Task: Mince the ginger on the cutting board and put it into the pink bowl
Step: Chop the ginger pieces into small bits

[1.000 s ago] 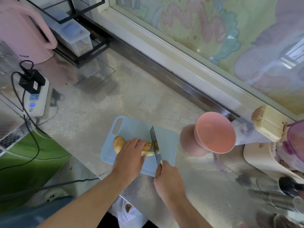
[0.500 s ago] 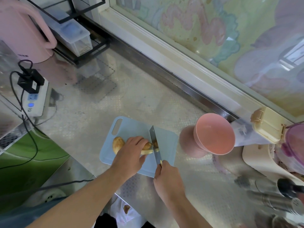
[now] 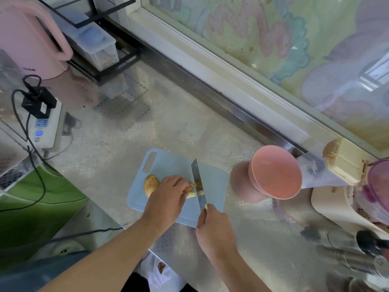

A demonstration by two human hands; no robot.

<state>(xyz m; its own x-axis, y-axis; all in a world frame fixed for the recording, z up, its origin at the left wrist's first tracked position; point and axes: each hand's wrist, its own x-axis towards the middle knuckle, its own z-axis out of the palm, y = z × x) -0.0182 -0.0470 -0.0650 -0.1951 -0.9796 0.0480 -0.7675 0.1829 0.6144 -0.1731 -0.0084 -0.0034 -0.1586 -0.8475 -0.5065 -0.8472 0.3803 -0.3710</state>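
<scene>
Little has moved since half a second ago: the knife (image 3: 199,184) remains upright in the same spot on the ginger (image 3: 152,183), and both hands keep their places. The pink bowl (image 3: 275,171) stands on the metal counter (image 3: 189,127) to the right of the pale blue cutting board (image 3: 212,186), apart from it, and appears empty. A clear lidded box (image 3: 99,47) sits in a black wire rack at the upper left; its contents are too blurred to make out. At the far right a cream lidded container (image 3: 345,163) and a purple-lidded one (image 3: 376,182) are partly cut off by the frame edge. The ginger lies across the middle of the board, its rounded left end showing; its middle is hidden under the left hand (image 3: 166,199), whose curled fingers press down on it. The blade meets the ginger's right end just beside those fingertips, with pale cut pieces at the blade. The right hand (image 3: 214,230) is wrapped around the knife handle at the board's near edge, hiding nearly all of the handle.
</scene>
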